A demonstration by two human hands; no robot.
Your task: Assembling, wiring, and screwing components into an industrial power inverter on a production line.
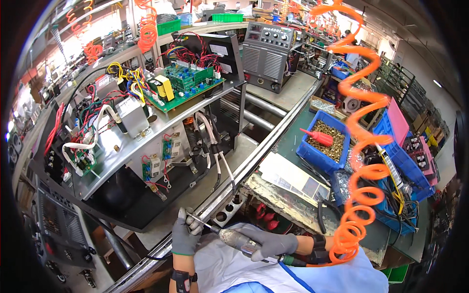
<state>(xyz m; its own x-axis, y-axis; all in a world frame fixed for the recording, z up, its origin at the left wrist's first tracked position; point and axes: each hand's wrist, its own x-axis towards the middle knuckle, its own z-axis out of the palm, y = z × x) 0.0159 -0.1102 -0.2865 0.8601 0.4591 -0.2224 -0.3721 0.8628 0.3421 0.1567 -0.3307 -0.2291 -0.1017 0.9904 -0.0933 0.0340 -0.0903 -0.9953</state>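
**Grey gloves steady a driver at the rail**

Grey-gloved, your right hand wraps the air screwdriver, its grip closed round the barrel, orange coiled hose trailing behind. Your left hand pinches the bit near its tip, seemingly to steady it. Both sit at the metal rail, just below the open chassis. A blue screw bin waits right of it.

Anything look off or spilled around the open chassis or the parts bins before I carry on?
One thing stands out: a red-handled screwdriver lies in the blue bin on the brass screws, not with the tools. On the open chassis, wires hang loose below the shelf. Nothing looks spilled or broken.
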